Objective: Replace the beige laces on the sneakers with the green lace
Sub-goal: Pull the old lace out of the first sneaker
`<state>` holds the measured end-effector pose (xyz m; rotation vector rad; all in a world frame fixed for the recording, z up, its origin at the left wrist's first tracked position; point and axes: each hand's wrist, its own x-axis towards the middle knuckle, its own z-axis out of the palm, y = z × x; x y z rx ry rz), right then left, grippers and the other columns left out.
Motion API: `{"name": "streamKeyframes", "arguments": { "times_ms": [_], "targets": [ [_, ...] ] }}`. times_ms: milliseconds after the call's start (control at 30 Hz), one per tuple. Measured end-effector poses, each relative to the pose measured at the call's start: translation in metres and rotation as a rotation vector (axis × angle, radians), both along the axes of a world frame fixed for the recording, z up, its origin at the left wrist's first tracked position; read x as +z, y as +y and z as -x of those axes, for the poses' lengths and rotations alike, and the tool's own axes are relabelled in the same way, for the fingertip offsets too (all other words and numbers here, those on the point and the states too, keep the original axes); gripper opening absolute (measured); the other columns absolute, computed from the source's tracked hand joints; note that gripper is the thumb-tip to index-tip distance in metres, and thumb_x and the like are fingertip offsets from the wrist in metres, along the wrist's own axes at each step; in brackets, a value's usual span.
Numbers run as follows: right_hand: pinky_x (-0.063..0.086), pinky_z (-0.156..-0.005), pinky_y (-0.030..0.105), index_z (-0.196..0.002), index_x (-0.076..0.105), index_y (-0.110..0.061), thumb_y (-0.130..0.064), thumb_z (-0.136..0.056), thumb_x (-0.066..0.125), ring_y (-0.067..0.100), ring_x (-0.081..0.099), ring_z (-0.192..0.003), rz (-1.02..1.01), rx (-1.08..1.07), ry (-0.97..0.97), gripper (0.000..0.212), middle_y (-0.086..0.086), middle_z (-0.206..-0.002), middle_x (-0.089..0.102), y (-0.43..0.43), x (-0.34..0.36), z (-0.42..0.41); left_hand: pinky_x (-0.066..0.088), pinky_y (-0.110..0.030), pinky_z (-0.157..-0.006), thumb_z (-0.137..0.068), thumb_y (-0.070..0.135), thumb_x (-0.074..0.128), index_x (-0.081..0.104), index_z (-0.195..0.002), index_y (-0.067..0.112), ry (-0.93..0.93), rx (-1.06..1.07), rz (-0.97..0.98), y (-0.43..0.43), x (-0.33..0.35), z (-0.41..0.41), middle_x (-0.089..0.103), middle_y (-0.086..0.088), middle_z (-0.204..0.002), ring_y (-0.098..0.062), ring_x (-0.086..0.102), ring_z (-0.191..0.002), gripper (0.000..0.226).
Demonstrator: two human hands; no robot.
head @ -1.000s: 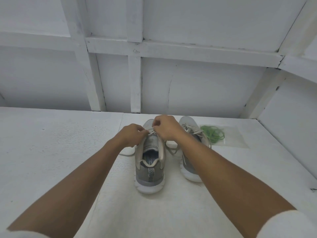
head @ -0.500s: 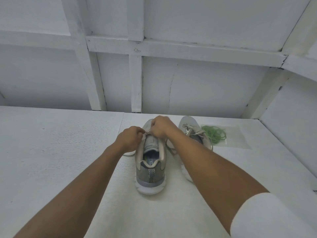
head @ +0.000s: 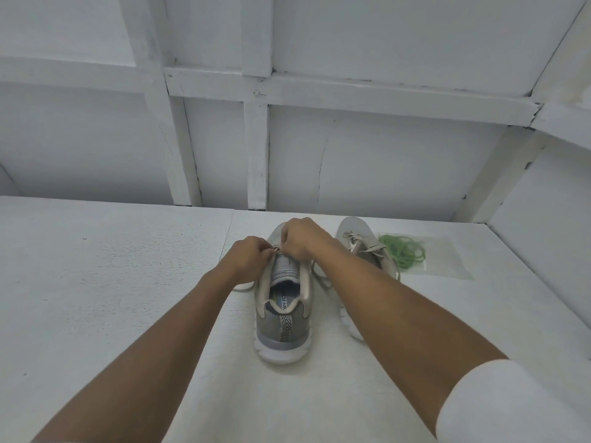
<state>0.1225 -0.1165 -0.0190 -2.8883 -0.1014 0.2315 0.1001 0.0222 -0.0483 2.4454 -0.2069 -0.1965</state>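
Head view: left hand (head: 251,255) and right hand (head: 302,238) pinch beige lace (head: 277,250) on sneaker (head: 283,327).

sneaker (head: 283,327): matt grey knit cloth, smooth white rubbery sole
beige lace (head: 245,286): flat matt woven cloth
green lace (head: 404,251): slightly shiny cord
bag (head: 447,262) under green lace: clear glossy plastic
surface (head: 96,282): rough, grainy white finish

We read just one scrap of print: the dark letters "ORY FO" on a pale blue band of the insole (head: 283,302) inside the grey sneaker (head: 282,334). Toward 6 o'clock, the heel collar cuts the wording off.
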Motion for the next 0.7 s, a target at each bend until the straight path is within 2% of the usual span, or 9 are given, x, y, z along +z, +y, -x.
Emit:
{"name": "streamKeyframes", "arguments": {
  "times_ms": [100, 267, 367, 433, 500, 600, 700],
  "targets": [
    [0.048, -0.088, 0.036, -0.099, 0.064, -0.012, -0.011, -0.084, 0.052, 0.032, 0.056, -0.109, 0.035, -0.061, -0.075, 0.020, 0.010, -0.113, 0.063, -0.011, 0.012, 0.000, 0.043, -0.027, -0.084, -0.099, 0.021, 0.047, 0.067, -0.119, 0.012, -0.008, 0.026, 0.018, -0.002, 0.001, 0.003, 0.067, -0.009, -0.117, -0.025, 0.059, -0.106, 0.029],
    [0.039, -0.090, 0.039, -0.118, 0.054, -0.010, -0.014, -0.091, 0.050, 0.033, 0.047, -0.115, 0.057, -0.281, -0.271, 0.028, 0.010, -0.122, 0.053, -0.042, 0.030, -0.001, 0.044, -0.028, -0.089, -0.101, 0.023, 0.046, 0.064, -0.123, 0.012, 0.003, 0.049, 0.036, -0.002, -0.001, 0.003, 0.065, -0.010, -0.121, -0.025, 0.058, -0.110, 0.030],
    [0.043, -0.096, 0.040, -0.126, 0.052, -0.014, -0.016, -0.086, 0.054, 0.033, 0.047, -0.119, -0.048, -0.139, -0.165, 0.040, 0.009, -0.127, 0.051, -0.031, 0.029, 0.000, 0.045, -0.029, -0.088, -0.100, 0.023, 0.046, 0.064, -0.122, 0.013, 0.012, 0.054, 0.034, -0.002, -0.002, 0.002, 0.065, -0.010, -0.121, -0.025, 0.058, -0.109, 0.030],
    [0.043, -0.098, 0.040, -0.122, 0.058, -0.019, -0.019, -0.084, 0.057, 0.029, 0.048, -0.119, -0.023, -0.023, -0.030, 0.038, 0.005, -0.127, 0.054, -0.015, 0.021, 0.003, 0.044, -0.028, -0.085, -0.100, 0.022, 0.047, 0.065, -0.120, 0.014, 0.008, 0.057, 0.032, -0.002, -0.002, 0.001, 0.066, -0.010, -0.119, -0.025, 0.059, -0.107, 0.029],
    [0.044, -0.096, 0.039, -0.112, 0.064, -0.019, -0.020, -0.083, 0.058, 0.028, 0.051, -0.115, 0.065, 0.002, 0.034, 0.030, 0.005, -0.121, 0.058, -0.004, 0.012, 0.006, 0.043, -0.027, -0.084, -0.099, 0.022, 0.047, 0.065, -0.120, 0.014, 0.004, 0.060, 0.033, -0.001, -0.002, 0.002, 0.066, -0.011, -0.119, -0.025, 0.059, -0.108, 0.029],
    [0.045, -0.097, 0.040, -0.109, 0.065, -0.016, -0.015, -0.084, 0.055, 0.029, 0.053, -0.111, 0.063, -0.045, -0.010, 0.027, 0.007, -0.118, 0.061, -0.003, 0.011, 0.005, 0.043, -0.027, -0.085, -0.099, 0.022, 0.046, 0.065, -0.121, 0.014, 0.007, 0.062, 0.048, 0.000, -0.003, 0.003, 0.066, -0.010, -0.119, -0.025, 0.059, -0.108, 0.029],
    [0.043, -0.093, 0.038, -0.110, 0.061, -0.015, -0.011, -0.088, 0.049, 0.030, 0.052, -0.112, 0.026, -0.152, -0.175, 0.025, 0.006, -0.118, 0.061, -0.021, 0.025, 0.002, 0.046, -0.028, -0.086, -0.100, 0.023, 0.047, 0.064, -0.122, 0.014, 0.013, 0.073, 0.063, 0.000, -0.003, 0.002, 0.065, -0.010, -0.120, -0.025, 0.059, -0.107, 0.030]
  ]
}}
